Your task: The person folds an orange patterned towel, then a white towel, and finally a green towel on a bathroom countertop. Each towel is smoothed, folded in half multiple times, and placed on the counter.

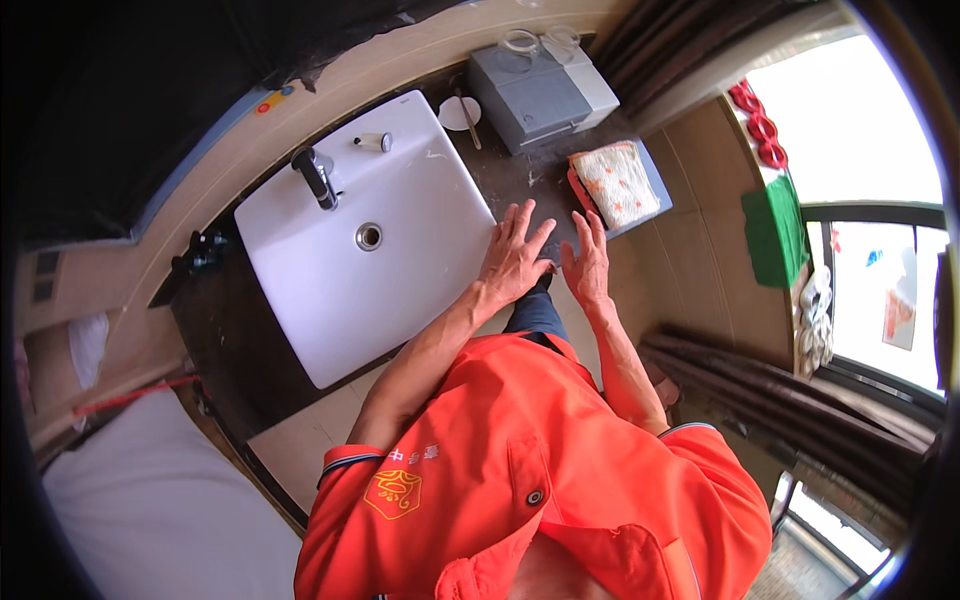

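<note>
My left hand is spread out over the right rim of a white ceramic washbasin and the dark countertop. Nothing is in it, and I cannot tell whether it touches the surface. My right hand hovers at the counter's front edge, empty, fingers apart. Just beyond it a folded white towel with orange marks lies on a coral cloth and a flat grey-blue item. A dark faucet stands at the basin's back, above the round metal drain.
Behind the towel stands a grey box with clear round items on top. A white dish with a thin stick sits beside it. A white-covered surface is at lower left. Brown curtains and a green cloth hang right.
</note>
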`<action>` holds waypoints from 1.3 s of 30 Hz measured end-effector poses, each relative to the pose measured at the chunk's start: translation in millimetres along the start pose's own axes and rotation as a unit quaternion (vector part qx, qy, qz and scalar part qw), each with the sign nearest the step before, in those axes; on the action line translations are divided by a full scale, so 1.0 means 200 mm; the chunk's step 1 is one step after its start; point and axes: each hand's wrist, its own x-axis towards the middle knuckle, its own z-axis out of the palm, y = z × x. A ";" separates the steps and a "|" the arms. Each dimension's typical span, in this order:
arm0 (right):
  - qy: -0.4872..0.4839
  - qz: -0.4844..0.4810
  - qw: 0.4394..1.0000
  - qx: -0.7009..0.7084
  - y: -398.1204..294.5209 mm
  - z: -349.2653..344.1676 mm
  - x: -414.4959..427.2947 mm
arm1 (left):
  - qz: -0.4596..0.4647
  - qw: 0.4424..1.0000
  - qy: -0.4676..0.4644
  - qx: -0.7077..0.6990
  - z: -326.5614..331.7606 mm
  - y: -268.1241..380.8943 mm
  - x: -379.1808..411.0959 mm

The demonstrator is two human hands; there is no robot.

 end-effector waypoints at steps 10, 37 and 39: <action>0.124 0.071 0.989 0.045 -0.43 0.05 -0.48 | 0.109 0.992 -0.063 0.010 -0.08 -0.05 -0.28; 0.352 0.272 0.805 0.393 -0.95 -0.04 -1.48 | -0.036 0.968 -0.060 -0.243 -0.30 0.32 -1.29; 0.336 0.254 0.831 0.364 -0.96 -0.06 -1.53 | 0.069 0.983 -0.029 -0.167 -0.33 0.35 -1.31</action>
